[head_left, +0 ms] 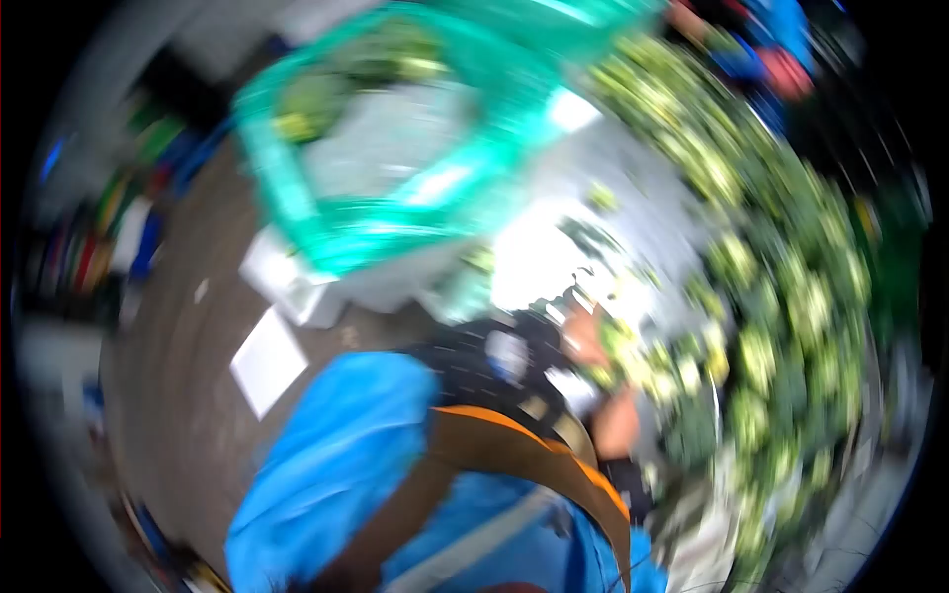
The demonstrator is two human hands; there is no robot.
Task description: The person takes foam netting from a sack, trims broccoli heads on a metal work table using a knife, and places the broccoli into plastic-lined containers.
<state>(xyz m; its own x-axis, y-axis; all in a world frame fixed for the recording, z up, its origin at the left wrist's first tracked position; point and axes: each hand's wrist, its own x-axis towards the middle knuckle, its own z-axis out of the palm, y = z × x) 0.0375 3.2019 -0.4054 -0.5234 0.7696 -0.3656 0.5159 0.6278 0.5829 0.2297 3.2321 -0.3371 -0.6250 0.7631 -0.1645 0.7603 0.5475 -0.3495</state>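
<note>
Motion blurs the whole head view. My left hand (585, 334), at the end of a dark patterned sleeve, reaches over the pale work surface and lies against light green broccoli pieces (625, 358). Just below it, my right hand (616, 423) is close to the same pieces, in front of the blue apron (336, 425). Fingers on both hands are smeared, so any grip is unclear. Dark green leafy bits (591, 239) lie on the bright surface beyond my hands.
A large heap of broccoli (781, 346) runs along the right side. At the upper left stands an open green plastic bag (346, 232) with some broccoli heads inside. White sheets (269, 364) lie on the brown floor (188, 395). Another person's blue clothing (781, 40) shows at the top right.
</note>
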